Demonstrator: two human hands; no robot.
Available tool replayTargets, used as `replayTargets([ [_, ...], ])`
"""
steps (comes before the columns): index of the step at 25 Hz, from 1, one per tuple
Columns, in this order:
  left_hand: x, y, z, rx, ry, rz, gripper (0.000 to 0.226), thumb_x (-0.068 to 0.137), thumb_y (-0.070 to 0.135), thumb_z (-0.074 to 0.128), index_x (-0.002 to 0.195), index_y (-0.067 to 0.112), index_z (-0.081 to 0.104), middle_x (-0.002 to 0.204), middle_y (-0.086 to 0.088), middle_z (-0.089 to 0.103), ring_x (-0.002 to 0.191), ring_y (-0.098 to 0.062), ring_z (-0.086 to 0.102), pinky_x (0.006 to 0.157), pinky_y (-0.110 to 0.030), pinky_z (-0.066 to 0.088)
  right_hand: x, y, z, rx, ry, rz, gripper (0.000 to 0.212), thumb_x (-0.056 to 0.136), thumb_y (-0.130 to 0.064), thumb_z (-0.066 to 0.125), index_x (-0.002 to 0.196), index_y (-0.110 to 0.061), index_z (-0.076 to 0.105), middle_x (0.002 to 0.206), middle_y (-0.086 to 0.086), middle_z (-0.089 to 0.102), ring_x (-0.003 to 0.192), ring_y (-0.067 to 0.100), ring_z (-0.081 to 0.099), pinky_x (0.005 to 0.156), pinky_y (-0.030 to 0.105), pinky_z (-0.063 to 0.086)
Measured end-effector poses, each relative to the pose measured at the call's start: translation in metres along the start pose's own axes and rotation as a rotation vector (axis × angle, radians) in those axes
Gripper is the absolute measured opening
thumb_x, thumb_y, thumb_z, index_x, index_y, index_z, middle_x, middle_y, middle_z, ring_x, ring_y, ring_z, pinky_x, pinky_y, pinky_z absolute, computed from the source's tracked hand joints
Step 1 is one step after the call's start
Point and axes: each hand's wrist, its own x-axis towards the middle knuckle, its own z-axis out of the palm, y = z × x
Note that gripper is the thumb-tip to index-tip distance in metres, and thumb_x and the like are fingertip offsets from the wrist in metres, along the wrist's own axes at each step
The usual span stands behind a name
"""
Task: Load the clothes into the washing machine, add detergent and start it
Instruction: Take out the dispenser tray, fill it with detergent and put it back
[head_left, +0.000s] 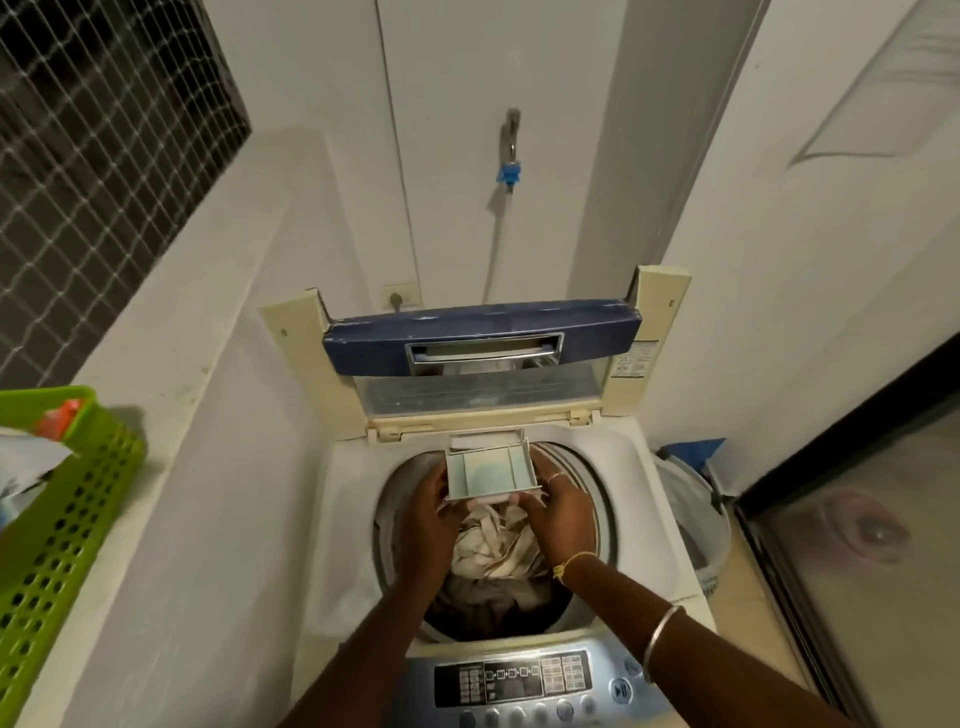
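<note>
A top-loading washing machine (343, 519) stands with its blue-edged lid (483, 338) folded up at the back. Cream and dark clothes (493, 551) lie in the drum. A pale detergent drawer (488, 473) is pulled out over the drum's far rim, with a bluish patch inside. My left hand (426, 519) grips the drawer's left front edge. My right hand (561, 514) holds its right front corner. The control panel (519, 680) with buttons sits at the near edge.
A green perforated basket (67, 519) holding items sits on the white ledge at left. A tap (510, 150) with a hose hangs on the back wall. A white laundry basket (696, 519) stands right of the machine, beside a glass door (857, 545).
</note>
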Motion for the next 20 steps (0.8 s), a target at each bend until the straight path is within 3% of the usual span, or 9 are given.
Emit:
replayTargets([
  [4,0.026,-0.041,0.018,-0.087,-0.093,-0.122,0.056,0.085,0.008,0.077,0.135,0.026,0.057,0.126,0.007,0.068,0.118,-0.011,0.065,0.091,-0.025,0.057,0.025,0.031,0.018,-0.049,-0.025,0.066,0.067,0.079,-0.016,0.078,0.138,-0.038,0.055,0.116,-0.017,0.07,0.101,0.002,0.067,0.093,0.029,0.055],
  [8,0.049,-0.079,0.038,-0.129,-0.108,-0.184,0.061,0.081,0.03,0.078,0.138,0.034,0.056,0.128,0.01,0.068,0.118,-0.01,0.065,0.096,-0.045,0.057,0.047,0.058,0.028,-0.093,-0.029,0.073,0.063,0.08,-0.017,0.077,0.135,-0.039,0.057,0.112,-0.012,0.073,0.098,0.004,0.069,0.091,0.025,0.054],
  [13,0.064,-0.109,0.055,-0.085,-0.109,-0.184,0.067,0.079,0.047,0.072,0.141,0.037,0.052,0.131,0.013,0.066,0.121,-0.007,0.063,0.098,-0.046,0.056,0.067,0.079,0.039,-0.113,-0.056,0.04,0.069,0.079,-0.019,0.078,0.139,-0.04,0.051,0.118,-0.011,0.071,0.098,0.001,0.067,0.092,0.031,0.055],
  [16,0.069,-0.109,0.057,-0.1,-0.114,-0.177,0.065,0.08,0.044,0.072,0.141,0.037,0.052,0.131,0.013,0.066,0.121,-0.007,0.063,0.098,-0.046,0.056,0.075,0.085,0.043,-0.093,-0.05,0.065,0.07,0.079,-0.018,0.078,0.14,-0.039,0.051,0.124,-0.008,0.069,0.11,0.009,0.066,0.098,0.035,0.053],
  [20,0.077,-0.109,0.06,-0.112,-0.099,-0.178,0.061,0.083,0.03,0.074,0.14,0.036,0.054,0.129,0.013,0.067,0.118,-0.007,0.065,0.097,-0.046,0.057,0.08,0.085,0.045,-0.052,-0.044,0.096,0.065,0.08,-0.012,0.077,0.138,-0.031,0.056,0.128,-0.008,0.067,0.113,0.007,0.064,0.103,0.032,0.049],
])
